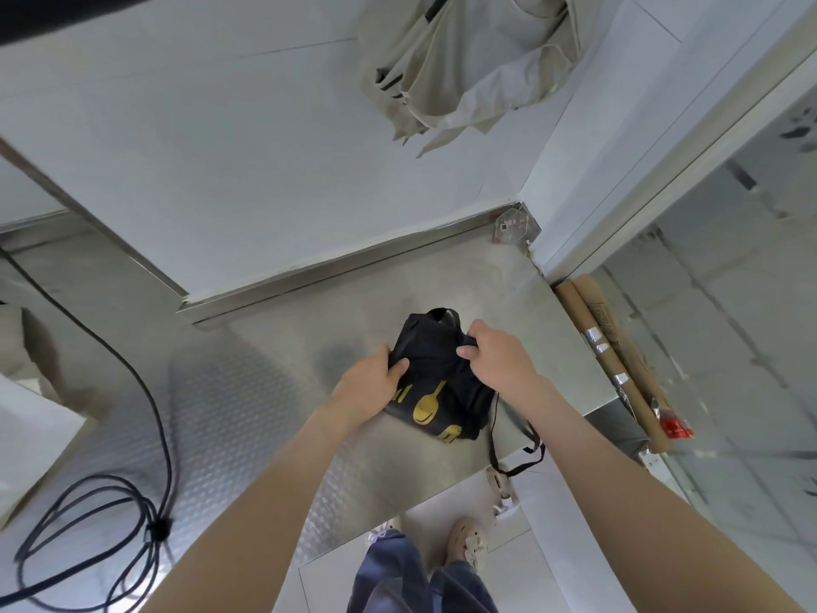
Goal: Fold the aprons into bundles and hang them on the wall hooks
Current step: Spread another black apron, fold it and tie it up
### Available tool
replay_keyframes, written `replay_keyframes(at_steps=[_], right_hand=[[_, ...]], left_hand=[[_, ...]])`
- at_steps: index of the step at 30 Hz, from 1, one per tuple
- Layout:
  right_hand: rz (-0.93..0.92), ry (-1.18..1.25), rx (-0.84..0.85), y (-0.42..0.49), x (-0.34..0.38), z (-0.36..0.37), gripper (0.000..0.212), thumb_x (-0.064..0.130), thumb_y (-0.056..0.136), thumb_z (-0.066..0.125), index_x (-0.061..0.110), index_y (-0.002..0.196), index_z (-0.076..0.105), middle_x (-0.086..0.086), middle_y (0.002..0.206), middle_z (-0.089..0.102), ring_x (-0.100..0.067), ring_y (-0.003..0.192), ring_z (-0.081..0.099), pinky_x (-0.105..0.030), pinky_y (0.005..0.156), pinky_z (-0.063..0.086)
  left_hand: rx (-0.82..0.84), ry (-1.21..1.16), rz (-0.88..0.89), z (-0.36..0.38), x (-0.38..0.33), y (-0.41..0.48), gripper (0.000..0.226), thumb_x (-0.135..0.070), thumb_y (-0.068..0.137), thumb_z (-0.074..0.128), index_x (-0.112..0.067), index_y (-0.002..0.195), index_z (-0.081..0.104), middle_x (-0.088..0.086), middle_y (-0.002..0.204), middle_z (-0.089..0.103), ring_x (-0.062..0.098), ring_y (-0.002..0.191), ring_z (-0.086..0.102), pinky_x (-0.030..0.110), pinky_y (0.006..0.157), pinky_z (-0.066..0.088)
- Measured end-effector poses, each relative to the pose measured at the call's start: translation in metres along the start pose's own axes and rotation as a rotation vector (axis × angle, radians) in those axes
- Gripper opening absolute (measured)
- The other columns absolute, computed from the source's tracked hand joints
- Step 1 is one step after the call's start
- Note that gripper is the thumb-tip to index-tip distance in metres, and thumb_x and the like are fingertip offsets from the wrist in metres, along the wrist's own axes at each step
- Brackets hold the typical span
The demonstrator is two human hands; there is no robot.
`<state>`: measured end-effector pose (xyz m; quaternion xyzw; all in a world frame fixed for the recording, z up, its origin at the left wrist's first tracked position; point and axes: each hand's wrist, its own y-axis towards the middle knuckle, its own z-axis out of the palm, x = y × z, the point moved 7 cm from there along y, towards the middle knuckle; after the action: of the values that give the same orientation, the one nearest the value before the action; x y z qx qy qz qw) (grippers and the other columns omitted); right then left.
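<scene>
A black apron with yellow utensil prints lies folded into a small bundle on the steel counter. My left hand grips its left edge, thumb on top. My right hand pinches a fold at its upper right. A thin black strap trails off the counter's front edge. A beige apron hangs bundled on the white wall above; its hook is hidden.
A coiled black cable lies on the counter's left part. Cardboard tubes wrapped with tape lean beside the counter's right end. A white box sits at the far left. A glass door frame stands to the right.
</scene>
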<state>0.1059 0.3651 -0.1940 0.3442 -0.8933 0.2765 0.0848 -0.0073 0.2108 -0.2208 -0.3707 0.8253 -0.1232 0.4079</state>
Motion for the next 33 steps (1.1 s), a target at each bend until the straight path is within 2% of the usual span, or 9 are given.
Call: replay_keyframes(at_steps=[7, 10, 14, 18, 22, 25, 27, 30, 33], right_hand=[[-0.005, 0.023, 0.028, 0.015, 0.013, 0.003, 0.028, 0.021, 0.096, 0.054, 0.012, 0.119, 0.040, -0.008, 0.112, 0.053, -0.027, 0.104, 0.051, -0.038, 0.081, 0.044], [-0.072, 0.028, 0.034, 0.019, 0.020, 0.004, 0.034, 0.022, 0.095, 0.055, 0.013, 0.127, 0.049, -0.005, 0.123, 0.051, -0.023, 0.117, 0.044, -0.034, 0.093, 0.040], [-0.012, 0.273, 0.193, 0.018, 0.016, 0.007, 0.026, 0.030, 0.090, 0.063, 0.017, 0.111, 0.057, 0.001, 0.106, 0.057, -0.018, 0.098, 0.053, -0.028, 0.081, 0.039], [-0.109, 0.188, 0.179, 0.016, 0.017, 0.009, 0.020, 0.025, 0.089, 0.065, 0.007, 0.084, 0.058, 0.001, 0.095, 0.046, -0.018, 0.097, 0.045, -0.027, 0.083, 0.036], [-0.126, 0.225, 0.087, 0.010, 0.023, 0.013, 0.028, 0.020, 0.094, 0.056, 0.016, 0.071, 0.040, 0.001, 0.087, 0.044, -0.011, 0.073, 0.043, -0.024, 0.064, 0.032], [-0.009, 0.332, 0.019, 0.010, 0.022, 0.016, 0.018, 0.018, 0.096, 0.049, 0.017, 0.079, 0.041, 0.001, 0.077, 0.046, -0.011, 0.066, 0.043, -0.024, 0.056, 0.032], [0.038, 0.421, 0.007, 0.010, 0.022, 0.019, 0.005, 0.013, 0.095, 0.046, 0.014, 0.092, 0.043, -0.001, 0.082, 0.050, -0.015, 0.071, 0.048, -0.025, 0.056, 0.034], [0.014, 0.476, 0.037, 0.011, 0.027, 0.023, 0.012, 0.014, 0.099, 0.041, 0.015, 0.110, 0.038, -0.003, 0.096, 0.053, -0.014, 0.078, 0.051, -0.024, 0.060, 0.037], [-0.006, 0.425, 0.036, 0.014, 0.031, 0.026, 0.022, 0.031, 0.102, 0.039, 0.014, 0.116, 0.037, -0.004, 0.099, 0.055, -0.022, 0.088, 0.057, -0.033, 0.073, 0.045]], left_hand=[[-0.110, 0.055, -0.070, -0.006, -0.004, 0.004, 0.029, -0.033, 0.104, 0.027, -0.008, 0.095, 0.037, 0.021, 0.099, 0.062, 0.039, 0.094, 0.060, 0.037, 0.070, 0.040], [-0.170, 0.157, -0.101, -0.009, -0.005, 0.004, 0.028, -0.032, 0.104, 0.028, -0.006, 0.099, 0.037, 0.012, 0.081, 0.060, 0.036, 0.087, 0.065, 0.036, 0.064, 0.045], [-0.194, 0.247, -0.120, -0.009, -0.003, 0.001, 0.029, -0.038, 0.103, 0.028, -0.010, 0.096, 0.029, -0.002, 0.063, 0.042, 0.029, 0.078, 0.067, 0.031, 0.056, 0.043], [-0.187, 0.423, -0.078, -0.023, -0.005, 0.008, 0.038, -0.050, 0.101, 0.026, -0.012, 0.095, 0.030, 0.006, 0.083, 0.060, 0.029, 0.081, 0.065, 0.032, 0.058, 0.042], [-0.410, 0.668, 0.105, -0.043, -0.020, 0.008, 0.044, -0.047, 0.099, 0.034, -0.008, 0.114, 0.046, 0.009, 0.111, 0.059, 0.027, 0.100, 0.057, 0.035, 0.084, 0.041], [-0.512, 0.592, 0.186, -0.036, -0.027, -0.003, 0.061, -0.053, 0.094, 0.035, -0.007, 0.131, 0.049, 0.015, 0.134, 0.052, 0.031, 0.122, 0.051, 0.047, 0.106, 0.034], [-0.434, 0.582, 0.258, -0.014, -0.026, -0.012, 0.072, -0.060, 0.092, 0.027, -0.011, 0.144, 0.037, 0.013, 0.152, 0.033, 0.029, 0.141, 0.031, 0.050, 0.116, 0.014], [-0.281, 0.629, 0.294, 0.016, -0.008, -0.021, 0.078, -0.068, 0.088, 0.012, -0.025, 0.153, 0.010, 0.010, 0.160, 0.003, 0.027, 0.148, 0.004, 0.047, 0.115, -0.007], [-0.230, 0.652, 0.239, 0.025, 0.005, -0.022, 0.076, -0.070, 0.088, 0.011, -0.029, 0.151, 0.005, 0.009, 0.159, -0.001, 0.027, 0.148, 0.005, 0.047, 0.116, -0.004]])
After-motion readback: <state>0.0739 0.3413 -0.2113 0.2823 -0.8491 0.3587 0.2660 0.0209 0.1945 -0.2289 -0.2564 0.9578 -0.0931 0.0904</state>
